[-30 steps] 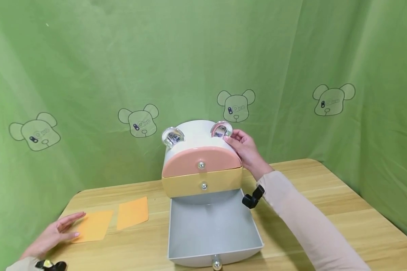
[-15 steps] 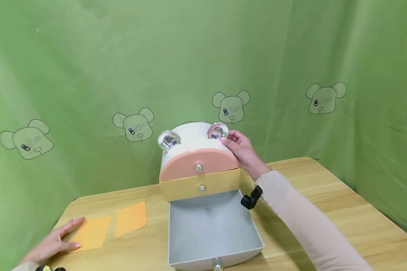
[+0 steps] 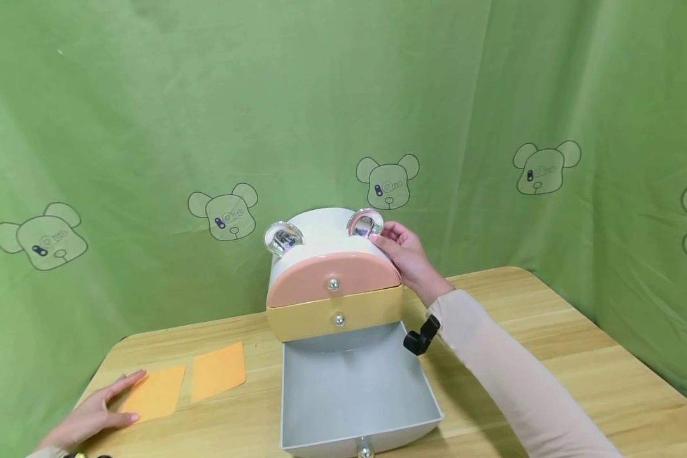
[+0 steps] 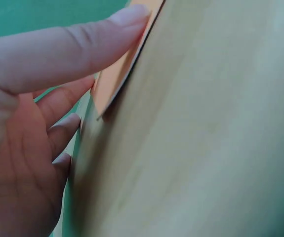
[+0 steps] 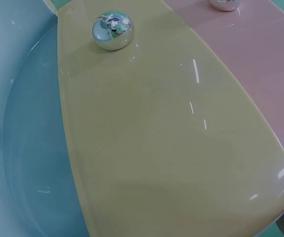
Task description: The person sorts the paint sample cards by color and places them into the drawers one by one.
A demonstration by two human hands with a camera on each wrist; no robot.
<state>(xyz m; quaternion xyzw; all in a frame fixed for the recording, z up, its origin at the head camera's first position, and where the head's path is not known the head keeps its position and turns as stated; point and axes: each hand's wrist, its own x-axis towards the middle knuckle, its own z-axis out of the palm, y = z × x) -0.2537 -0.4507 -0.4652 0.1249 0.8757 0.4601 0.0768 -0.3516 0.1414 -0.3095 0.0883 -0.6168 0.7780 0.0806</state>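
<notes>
A small drawer box with a white shell (image 3: 325, 229), two shiny ears, a pink top drawer (image 3: 334, 267) and a yellow middle drawer (image 3: 303, 321) stands at the table's middle. Its grey bottom drawer (image 3: 357, 388) is pulled out, with nothing inside. My right hand (image 3: 409, 261) holds the box at its right ear (image 3: 365, 222), thumb in front. At the left, my left hand (image 3: 94, 410) touches an orange paper (image 3: 157, 391), fingers spread; the left wrist view shows the thumb (image 4: 82, 47) over the paper (image 4: 119, 74). A second orange paper (image 3: 219, 371) lies beside it.
A wooden table (image 3: 509, 318) carries everything. Behind it and at the sides hangs a green curtain (image 3: 298, 95) with bear-head drawings. In the right wrist view, a round silver knob (image 5: 113, 30) sticks out from the yellow drawer.
My left hand has lowered and settled on the nearer orange paper, its thumb and fingers spread wider. The head view has shifted slightly. My right hand keeps its place on the box.
</notes>
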